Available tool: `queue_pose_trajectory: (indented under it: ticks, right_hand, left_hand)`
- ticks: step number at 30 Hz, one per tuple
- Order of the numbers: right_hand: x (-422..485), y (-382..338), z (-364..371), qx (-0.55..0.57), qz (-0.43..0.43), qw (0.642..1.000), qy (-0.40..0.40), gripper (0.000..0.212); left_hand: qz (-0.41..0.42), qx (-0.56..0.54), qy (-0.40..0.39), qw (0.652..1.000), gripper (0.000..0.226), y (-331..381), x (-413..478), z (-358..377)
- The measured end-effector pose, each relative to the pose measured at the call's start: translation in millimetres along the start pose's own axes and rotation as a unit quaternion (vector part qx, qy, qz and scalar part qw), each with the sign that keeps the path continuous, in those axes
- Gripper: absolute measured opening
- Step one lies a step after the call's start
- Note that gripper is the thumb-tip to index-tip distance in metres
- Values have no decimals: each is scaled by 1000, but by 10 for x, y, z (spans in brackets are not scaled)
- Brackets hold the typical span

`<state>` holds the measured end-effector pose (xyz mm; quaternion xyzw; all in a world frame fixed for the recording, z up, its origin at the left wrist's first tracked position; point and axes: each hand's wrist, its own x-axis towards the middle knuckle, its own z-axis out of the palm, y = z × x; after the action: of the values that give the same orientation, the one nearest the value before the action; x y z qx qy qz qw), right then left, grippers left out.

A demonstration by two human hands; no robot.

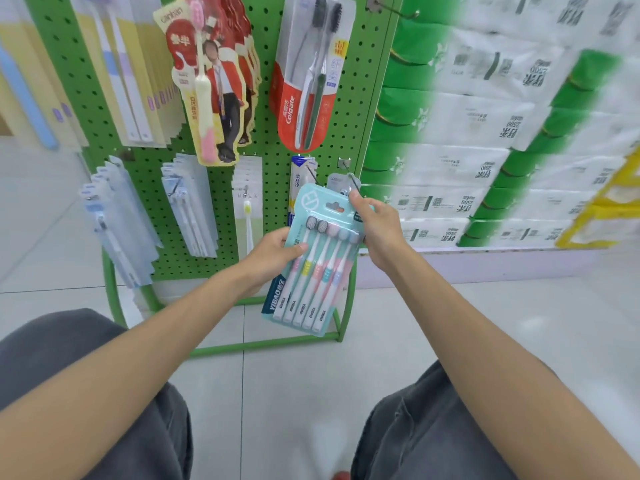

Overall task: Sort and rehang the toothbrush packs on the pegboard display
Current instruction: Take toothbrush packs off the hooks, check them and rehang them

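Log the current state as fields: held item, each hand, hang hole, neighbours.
held item: teal five-brush pack, tilted, in front of the pegboard's lower right
left hand: grips the pack's left edge
right hand: pinches its top right corner, just below the peg hook
hang hole: visible and free, not on a peg
above: Colgate twin pack, hanging
right of board: stacked tissue packs

teal toothbrush pack (pixel 313 258) (pastel handles), green perforated pegboard (pixel 104 109)
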<state>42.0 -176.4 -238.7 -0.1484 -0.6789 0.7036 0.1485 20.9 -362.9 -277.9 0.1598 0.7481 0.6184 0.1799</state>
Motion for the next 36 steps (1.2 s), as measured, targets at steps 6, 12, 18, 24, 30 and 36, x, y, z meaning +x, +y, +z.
queue_pose_trajectory:
  ticks: [6,12,18,24,30,36]
  right_hand:
    - [-214,52,10,5,20,993,-120,37]
    - [-338,174,88,-66,-9,988,-141,20]
    - [-457,329,187,-102,38,972,-210,10]
    - [-494,472,225,-132,95,945,-285,32]
    - [-642,575,316,-240,20,936,-257,14]
    - [-854,629,384,-366,-194,887,-206,66]
  left_hand:
    - [-12,-67,49,996,19,-40,-29,23]
    - [-5,-91,79,993,20,55,-66,-101]
    - [9,-111,111,988,23,138,-77,-265]
    - [12,-129,128,983,21,164,-98,-330]
    - [32,-108,155,981,27,205,-144,-296]
    - [23,-112,18,993,71,310,-396,32]
